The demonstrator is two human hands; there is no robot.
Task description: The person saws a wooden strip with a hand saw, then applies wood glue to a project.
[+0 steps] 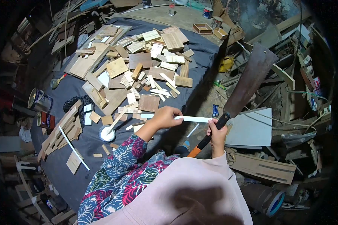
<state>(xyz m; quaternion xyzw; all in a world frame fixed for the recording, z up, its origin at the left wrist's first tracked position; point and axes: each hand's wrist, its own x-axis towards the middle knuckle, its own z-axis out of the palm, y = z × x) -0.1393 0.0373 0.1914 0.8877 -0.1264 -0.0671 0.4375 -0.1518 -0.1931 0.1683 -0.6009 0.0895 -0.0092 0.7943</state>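
One thin white strip is held flat, with its long side going left to right, just past the edge of the dark table. The left hand is closed around the strip's left part. One big saw is gripped by the right hand, with fingers wrapped tight on the black and orange handle. The rusty blade is pointed up and away to the right. Many small wood pieces are piled on the table. One white cup and two tins are seen there. No writing can be read.
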